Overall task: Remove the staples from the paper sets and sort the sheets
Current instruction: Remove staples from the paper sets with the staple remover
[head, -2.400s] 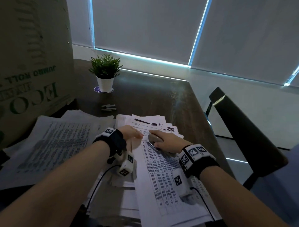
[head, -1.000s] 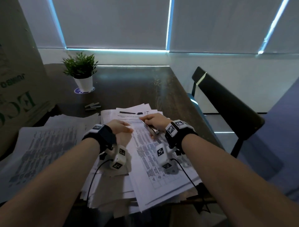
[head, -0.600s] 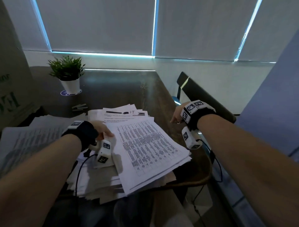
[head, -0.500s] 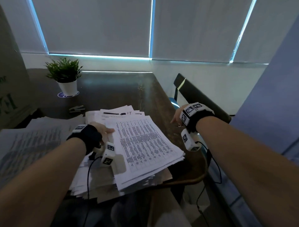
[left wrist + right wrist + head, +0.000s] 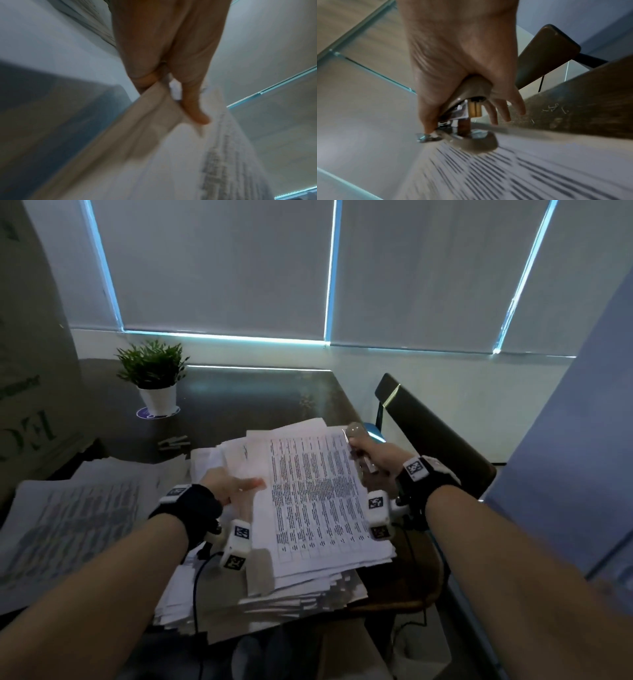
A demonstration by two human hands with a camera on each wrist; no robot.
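A stapled paper set (image 5: 315, 498) with printed tables lies on top of a paper pile (image 5: 274, 594) at the table's near edge. My left hand (image 5: 250, 486) pinches the set's left edge between thumb and fingers; the left wrist view shows that pinch (image 5: 171, 94) on the lifted sheet (image 5: 171, 155). My right hand (image 5: 363, 450) grips a metal staple remover (image 5: 356, 433) at the set's far right corner. In the right wrist view the hand (image 5: 462, 125) holds the staple remover (image 5: 471, 108) with its tip down on the printed page (image 5: 505, 175).
Loose printed sheets (image 5: 68, 525) spread over the table's left side beside a cardboard box (image 5: 27, 371). A potted plant (image 5: 154, 378) stands at the back left, small grey strips (image 5: 173, 441) near it. A dark chair (image 5: 428, 433) stands at the right. Pulled staples (image 5: 556, 109) lie on the table.
My right hand had swung out past the table's right edge and has come back to the set's far right corner with the staple remover. My left hand has lifted the set's left edge.
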